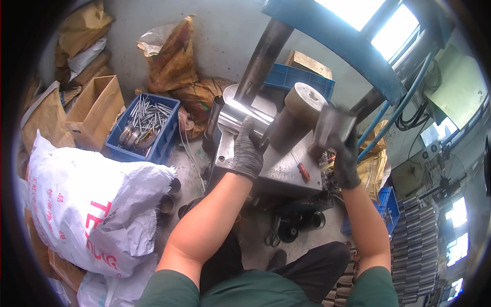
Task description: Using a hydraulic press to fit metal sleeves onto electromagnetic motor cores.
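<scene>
My left hand (248, 153), in a dark grey glove, is closed around a shiny metal cylinder (236, 116) above the left side of the machine's bed. Over the right side, my gloved right hand (346, 158) grips a grey metal part (333, 127) that is smeared by motion, so its exact shape is unclear. Between my hands a thick, round metal post (291, 123) stands on the metal bed (271, 172), its flat top showing small holes. A screwdriver with a red handle (305, 173) lies on the bed in front of the post.
A blue machine frame (337, 41) on steel columns arches overhead. At the left stand a blue crate (171, 123) of metal rods, a wooden box (97, 107) and a large white sack (92, 204). Stacked metal pieces (414, 245) fill the right. Dark rings (318, 220) lie below the bed.
</scene>
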Demonstrator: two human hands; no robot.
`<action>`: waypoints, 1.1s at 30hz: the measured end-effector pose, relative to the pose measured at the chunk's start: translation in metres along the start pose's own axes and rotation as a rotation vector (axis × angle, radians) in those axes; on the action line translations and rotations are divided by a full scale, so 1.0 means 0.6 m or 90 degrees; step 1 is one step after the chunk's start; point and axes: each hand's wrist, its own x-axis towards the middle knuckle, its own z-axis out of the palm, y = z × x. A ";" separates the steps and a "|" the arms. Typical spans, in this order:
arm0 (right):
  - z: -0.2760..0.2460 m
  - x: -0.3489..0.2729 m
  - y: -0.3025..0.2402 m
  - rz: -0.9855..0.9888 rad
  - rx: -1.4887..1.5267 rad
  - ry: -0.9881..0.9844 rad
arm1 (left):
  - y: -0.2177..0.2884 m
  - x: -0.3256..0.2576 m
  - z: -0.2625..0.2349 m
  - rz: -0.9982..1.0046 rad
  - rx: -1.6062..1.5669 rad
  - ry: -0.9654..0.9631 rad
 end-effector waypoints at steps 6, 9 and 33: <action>-0.053 0.179 0.117 -0.124 -0.141 0.139 | -0.074 0.041 -0.030 -0.202 -0.080 -0.034; -0.053 0.206 0.136 -0.098 -0.242 0.202 | -0.084 0.029 -0.022 -0.230 -0.064 -0.082; -0.223 -0.195 0.123 0.434 0.150 -0.115 | -0.206 -0.091 -0.021 0.409 1.069 -0.730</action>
